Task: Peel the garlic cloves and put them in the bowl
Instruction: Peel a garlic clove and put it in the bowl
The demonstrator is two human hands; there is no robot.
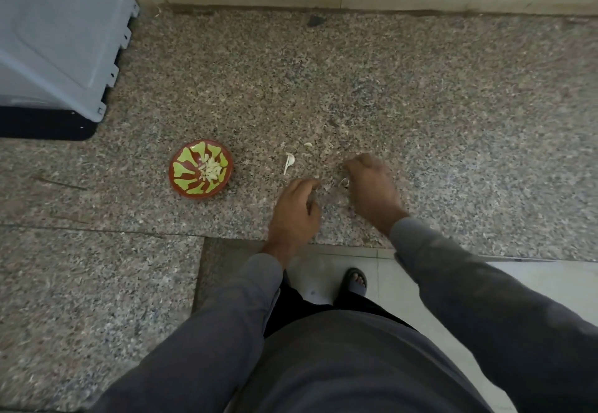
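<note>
The speckled granite countertop [420, 95] fills most of my view. At its far left corner stands a pale grey plastic appliance [55, 34] on a black base. My grey long sleeves [485, 309] reach in from the bottom edge.

The left hand [293, 215] hovers over the counter near its front edge, fingers curled downward; I cannot tell whether it holds anything. The right hand [372, 186] sits just beside it, fingers bent toward the surface; motion blur hides its grip. A small white garlic piece [344, 182] lies at its fingertips, contact unclear.

The round red bowl with yellow-green petal pattern [181, 171] stands upright to the left of both hands, well apart. It contains a pile of peeled white garlic cloves [211, 170].

A loose white garlic skin [289, 162] lies between bowl and hands. A smaller fragment [308, 144] lies just beyond it.
</note>
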